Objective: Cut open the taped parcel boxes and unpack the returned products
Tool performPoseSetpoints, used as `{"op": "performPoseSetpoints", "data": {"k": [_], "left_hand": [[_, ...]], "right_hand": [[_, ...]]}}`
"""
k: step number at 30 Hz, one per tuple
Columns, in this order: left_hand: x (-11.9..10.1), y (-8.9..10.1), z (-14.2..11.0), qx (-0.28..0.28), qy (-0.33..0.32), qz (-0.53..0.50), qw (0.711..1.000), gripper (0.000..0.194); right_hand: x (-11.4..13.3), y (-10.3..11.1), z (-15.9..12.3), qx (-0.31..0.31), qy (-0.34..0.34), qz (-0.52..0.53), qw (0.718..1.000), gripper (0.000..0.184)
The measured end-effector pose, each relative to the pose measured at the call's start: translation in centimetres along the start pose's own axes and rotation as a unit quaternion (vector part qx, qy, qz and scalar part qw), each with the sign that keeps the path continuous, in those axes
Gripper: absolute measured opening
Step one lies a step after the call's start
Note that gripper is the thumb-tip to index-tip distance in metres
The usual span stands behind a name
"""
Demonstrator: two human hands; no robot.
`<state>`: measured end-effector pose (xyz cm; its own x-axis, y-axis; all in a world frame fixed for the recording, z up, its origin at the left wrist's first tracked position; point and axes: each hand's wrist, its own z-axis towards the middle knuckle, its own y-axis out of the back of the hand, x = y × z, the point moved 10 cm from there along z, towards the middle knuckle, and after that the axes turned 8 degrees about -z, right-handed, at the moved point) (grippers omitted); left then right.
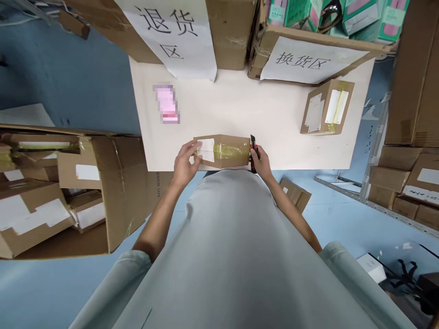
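Observation:
A small brown cardboard box point(235, 151) lies at the front edge of the white table, with yellowish tape along its middle and a white label at its left end. My left hand point(187, 161) grips that left end, fingers over the label and thumb near its lower edge. In my right hand point(261, 163) is a black and red box cutter point(253, 153), held upright against the box's right end. Whether its blade is out I cannot make out. The fingers of this hand are closed round the handle.
Beyond the table's middle stand two large cartons with paper signs point(181, 36) point(308, 61); the right one holds green-and-pink packs. A taped box point(327, 107) stands at right, a pixelated pink item point(167, 104) lies at left. An open carton point(126, 183) of parcels flanks the table.

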<state>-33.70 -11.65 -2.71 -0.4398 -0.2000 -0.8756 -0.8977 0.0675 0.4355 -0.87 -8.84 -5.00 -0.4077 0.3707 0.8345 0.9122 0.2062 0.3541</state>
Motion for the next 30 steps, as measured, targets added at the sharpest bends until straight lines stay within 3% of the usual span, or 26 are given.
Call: {"op": "performPoseSetpoints", "data": {"k": [4,12,15,18,20,24,30], "left_hand": [[-3.0,-0.3,-0.4,0.011,-0.047,-0.047,0.998,0.062],[0.7,-1.3,0.6,0.026,0.004,-0.140,0.990,0.063],[0.7,-0.2,1.6,0.003,0.017,-0.151,0.988,0.049],[-0.6,1.8,3.7,-0.010,0.021,-0.155,0.988,0.043],[-1.8,2.4,5.6,0.019,0.017,-0.159,0.987,0.044],[-3.1,1.8,8.8,0.109,0.012,-0.167,0.980,0.035],[-2.6,1.0,10.6,0.179,0.040,-0.201,0.962,0.036]], "right_hand": [[2.9,-1.7,-1.3,-0.001,-0.003,0.005,1.000,0.056],[8.3,-1.3,-2.0,-0.047,0.035,-0.168,0.984,0.057],[9.2,-1.5,-1.6,-0.042,0.048,-0.196,0.979,0.059],[10.0,-1.6,-1.9,-0.054,0.059,-0.225,0.971,0.058],[10.7,-1.3,-2.5,-0.079,0.052,-0.258,0.962,0.058],[12.2,-1.3,-4.5,-0.105,0.014,-0.285,0.953,0.054],[14.1,-6.0,-6.8,-0.027,-0.021,-0.278,0.960,0.041]]}}
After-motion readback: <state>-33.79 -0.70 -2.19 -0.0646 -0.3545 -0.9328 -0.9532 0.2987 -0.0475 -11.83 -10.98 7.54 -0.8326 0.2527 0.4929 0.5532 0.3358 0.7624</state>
